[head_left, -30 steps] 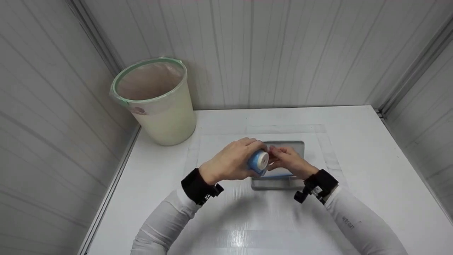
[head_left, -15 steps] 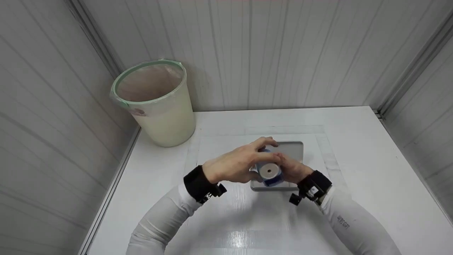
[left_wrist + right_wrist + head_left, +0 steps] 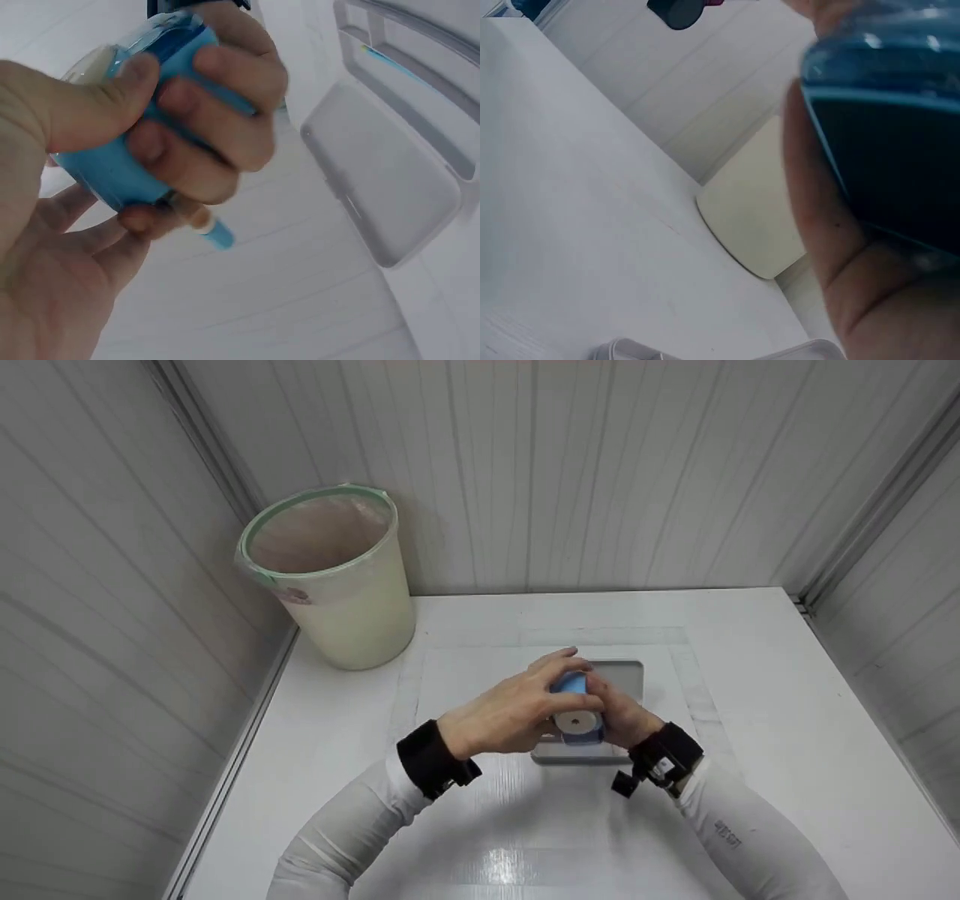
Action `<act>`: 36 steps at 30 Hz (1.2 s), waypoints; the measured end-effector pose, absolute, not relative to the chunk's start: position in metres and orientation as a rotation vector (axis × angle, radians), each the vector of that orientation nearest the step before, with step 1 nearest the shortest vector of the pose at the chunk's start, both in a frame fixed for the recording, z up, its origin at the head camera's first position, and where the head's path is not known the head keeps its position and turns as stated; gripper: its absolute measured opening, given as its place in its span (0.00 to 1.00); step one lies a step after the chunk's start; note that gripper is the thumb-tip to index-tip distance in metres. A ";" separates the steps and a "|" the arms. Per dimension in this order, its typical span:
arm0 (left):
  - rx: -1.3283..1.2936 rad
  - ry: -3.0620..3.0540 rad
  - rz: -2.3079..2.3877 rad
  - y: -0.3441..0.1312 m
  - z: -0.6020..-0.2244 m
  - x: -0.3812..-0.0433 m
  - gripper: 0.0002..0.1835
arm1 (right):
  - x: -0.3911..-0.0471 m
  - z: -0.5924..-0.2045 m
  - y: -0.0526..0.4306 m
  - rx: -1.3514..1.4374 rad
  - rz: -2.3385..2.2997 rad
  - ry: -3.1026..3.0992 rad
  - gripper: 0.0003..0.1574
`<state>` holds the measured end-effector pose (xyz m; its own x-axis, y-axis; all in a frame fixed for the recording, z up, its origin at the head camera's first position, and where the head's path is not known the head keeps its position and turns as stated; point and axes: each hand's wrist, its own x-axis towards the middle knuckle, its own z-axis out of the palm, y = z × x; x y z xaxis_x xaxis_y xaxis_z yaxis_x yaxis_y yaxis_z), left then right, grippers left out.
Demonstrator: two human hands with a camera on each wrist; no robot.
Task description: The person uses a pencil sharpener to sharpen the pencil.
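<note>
A blue pencil sharpener (image 3: 576, 723) with a round white end and a small hole is held up between both hands. My left hand (image 3: 517, 709) grips it from the left, its thumb pressing one side in the left wrist view. My right hand (image 3: 626, 718) curls its fingers round the blue body (image 3: 112, 169). By a left fingertip a short piece with a white band and blue end (image 3: 216, 232) sticks out; its other end is hidden. Below the hands lies an open grey pencil case (image 3: 626, 676), with a thin blue pencil (image 3: 409, 71) in one compartment.
A cream waste bin (image 3: 349, 615) with a green rim and a clear liner stands at the back left of the white table (image 3: 465, 825). Pale panel walls (image 3: 495, 472) enclose the back and sides.
The sharpener has moved slightly right and its white end turned toward the head camera. My right hand has come from beside it to grip it; over the last half second the sharpener has tilted slightly.
</note>
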<state>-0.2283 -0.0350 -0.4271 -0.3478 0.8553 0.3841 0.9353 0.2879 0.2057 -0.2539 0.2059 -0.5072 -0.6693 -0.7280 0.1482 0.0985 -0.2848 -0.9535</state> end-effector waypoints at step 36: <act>-0.764 -2.356 -1.896 -0.006 -0.482 -0.236 0.33 | -0.237 -0.494 0.189 -0.475 -2.241 2.571 0.34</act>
